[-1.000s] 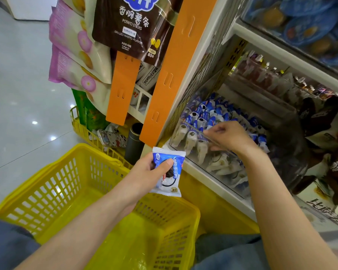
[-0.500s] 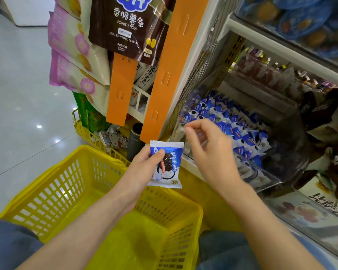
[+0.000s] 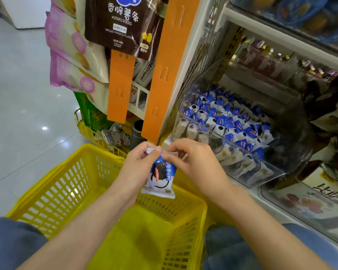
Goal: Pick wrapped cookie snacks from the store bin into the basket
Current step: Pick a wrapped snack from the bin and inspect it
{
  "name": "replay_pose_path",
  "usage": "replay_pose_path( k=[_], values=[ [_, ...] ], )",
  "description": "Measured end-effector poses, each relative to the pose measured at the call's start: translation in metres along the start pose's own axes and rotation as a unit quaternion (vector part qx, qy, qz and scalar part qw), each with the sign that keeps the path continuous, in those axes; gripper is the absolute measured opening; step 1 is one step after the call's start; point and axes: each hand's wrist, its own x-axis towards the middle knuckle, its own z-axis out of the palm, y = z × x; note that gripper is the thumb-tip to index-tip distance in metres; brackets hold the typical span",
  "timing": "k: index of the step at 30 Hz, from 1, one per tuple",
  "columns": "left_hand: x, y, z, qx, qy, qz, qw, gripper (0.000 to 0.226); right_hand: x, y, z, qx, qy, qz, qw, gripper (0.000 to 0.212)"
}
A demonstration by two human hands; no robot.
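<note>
A blue-and-white wrapped cookie packet hangs upright over the far rim of the yellow basket. My left hand grips its top left edge, thumb on the front. My right hand pinches the wrapper's top right edge with curled fingers; a bit of white wrapper shows under them, and I cannot tell whether it is a second packet. The basket's visible floor is bare. To the right, a clear plastic bin on the shelf holds several more cookie packets.
Two orange display strips and hanging snack bags are just above and behind my hands. A second yellow basket with goods stands behind the first. Dark snack packs fill the shelf at right. Grey floor lies at left.
My right hand has come out of the bin and moved left to join my left hand at the packet's top. The packet stays over the basket's far rim.
</note>
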Motion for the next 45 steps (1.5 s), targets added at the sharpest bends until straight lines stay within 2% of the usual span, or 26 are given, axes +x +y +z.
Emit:
replay_pose_path(
  k=[2, 4, 6, 8, 11, 14, 16, 18, 20, 22, 23, 26, 27, 34, 40, 43, 45],
  values=[
    [-0.001, -0.001, 0.0, 0.0, 0.002, -0.008, 1.0, 0.02, -0.002, 0.0, 0.0, -0.064, 0.0, -0.047, 0.997, 0.012],
    [0.0, -0.002, -0.001, -0.011, -0.003, -0.019, 1.0, 0.017, -0.002, 0.0, 0.0, -0.067, 0.019, -0.051, 0.996, 0.011],
    [0.002, -0.002, -0.002, -0.009, -0.011, -0.045, 0.999, 0.019, -0.001, 0.001, -0.001, -0.026, 0.052, -0.019, 0.998, 0.01],
    [0.003, -0.002, -0.003, -0.006, -0.027, -0.072, 0.997, 0.034, 0.001, 0.003, -0.004, 0.024, 0.088, 0.031, 0.995, 0.009],
    [0.002, -0.001, -0.001, -0.047, -0.018, -0.047, 0.998, 0.035, 0.004, 0.007, -0.01, 0.121, 0.113, 0.124, 0.978, 0.006],
    [0.003, 0.002, -0.008, -0.109, 0.035, -0.001, 0.993, 0.022, 0.004, 0.003, -0.008, 0.247, 0.093, 0.18, 0.948, 0.008],
    [0.004, 0.005, -0.015, -0.125, 0.063, 0.025, 0.99, 0.017, 0.0, -0.001, -0.001, 0.273, 0.02, 0.197, 0.941, 0.015],
    [0.003, 0.005, -0.02, -0.089, 0.088, 0.052, 0.991, 0.013, -0.005, 0.0, 0.006, 0.206, -0.079, 0.203, 0.954, 0.027],
    [0.001, 0.002, -0.022, 0.005, 0.11, 0.086, 0.99, 0.013, -0.01, 0.003, 0.011, 0.141, -0.135, 0.19, 0.962, 0.046],
    [-0.001, -0.001, -0.022, 0.082, 0.102, 0.113, 0.985, 0.015, -0.011, 0.003, 0.012, 0.129, -0.111, 0.147, 0.974, 0.055],
    [-0.003, -0.002, -0.021, 0.1, 0.086, 0.119, 0.984, 0.016, -0.011, 0.001, 0.012, 0.134, -0.088, 0.122, 0.98, 0.048],
    [-0.008, -0.004, -0.02, 0.117, 0.042, 0.12, 0.985, 0.015, -0.01, -0.002, 0.013, 0.158, -0.028, 0.076, 0.984, 0.011],
    [-0.009, -0.004, -0.019, 0.111, 0.035, 0.115, 0.986, 0.015, -0.01, -0.002, 0.014, 0.155, -0.016, 0.068, 0.985, 0.007],
    [-0.013, 0.0, -0.021, 0.109, -0.001, 0.112, 0.988, 0.017, -0.007, -0.004, 0.018, 0.087, 0.009, 0.014, 0.996, 0.008],
    [-0.011, -0.003, -0.021, 0.052, -0.021, 0.042, 0.998, 0.02, -0.009, -0.009, 0.012, -0.089, 0.052, -0.098, 0.99, 0.01],
    [-0.009, -0.005, -0.021, 0.079, 0.023, 0.057, 0.995, 0.011, -0.01, -0.008, 0.011, -0.082, 0.078, -0.073, 0.991, 0.009],
    [-0.007, -0.008, -0.025, 0.119, 0.073, 0.028, 0.99, 0.018, -0.01, -0.007, 0.011, -0.053, 0.104, -0.052, 0.992, 0.009]
  ],
)
